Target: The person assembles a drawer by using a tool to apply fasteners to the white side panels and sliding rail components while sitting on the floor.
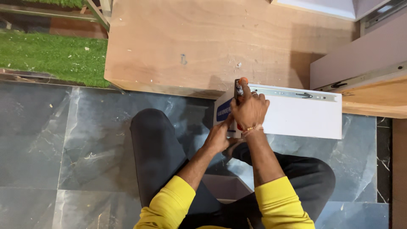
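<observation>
A white drawer box point(301, 118) stands on its side on the floor in front of me, with a metal slide rail point(292, 93) along its top edge. My right hand point(250, 111) is closed on an orange-handled screwdriver point(241, 84), its handle end poking up above the fingers, at the left end of the rail. My left hand point(218, 138) presses against the drawer's near left corner, just below the right hand. The screwdriver's tip is hidden by my hand.
A plywood panel point(199, 42) lies beyond the drawer. Another panel with a rail point(364, 78) leans at right. Green artificial grass point(51, 55) is at upper left. I sit cross-legged on a dark marble floor point(63, 148).
</observation>
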